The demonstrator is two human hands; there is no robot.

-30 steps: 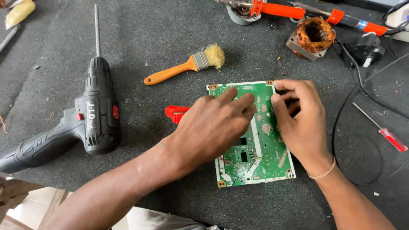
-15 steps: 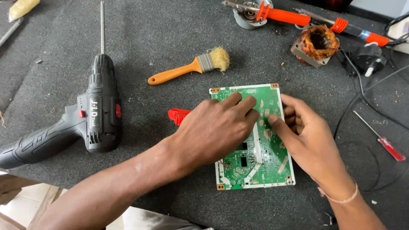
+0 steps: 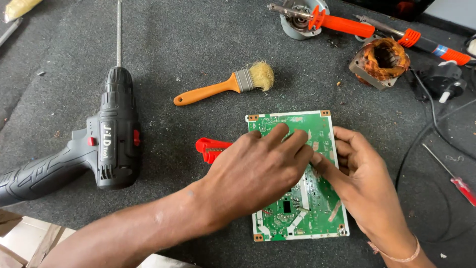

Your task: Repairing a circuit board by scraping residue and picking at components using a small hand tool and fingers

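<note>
We see a green circuit board [image 3: 317,198] lying flat on the dark grey worktop [image 3: 198,39], a little right of centre and close to the near edge, and both hands are on it. The left hand [image 3: 258,171] lies palm down across the board's left half, its fingers [image 3: 282,134] stretched out and close together, pressing on the upper part of the board without gripping anything. The right hand [image 3: 364,186] rests on the board's right edge, its fingers bent inward so that the tips meet those of the left hand near the middle of the board; we cannot tell whether they pinch some small part there, since the left hand hides the spot. A thin bracelet [image 3: 396,255] circles the right wrist. A red tool [image 3: 210,148] pokes out from beneath the left hand, just beside the board's left edge. Further left lies a black cordless drill [image 3: 106,144] on its side, with a long bit [image 3: 119,30] pointing away from us. Above the board lies a paintbrush [image 3: 225,84] with an orange handle and pale bristles. In the far right corner we see a copper-wound motor stator [image 3: 382,59], an orange-handled tool [image 3: 342,24] resting across a round metal part [image 3: 297,20], and black cables [image 3: 431,129]. A red-handled screwdriver [image 3: 453,178] lies at the right edge, well apart from the board.
</note>
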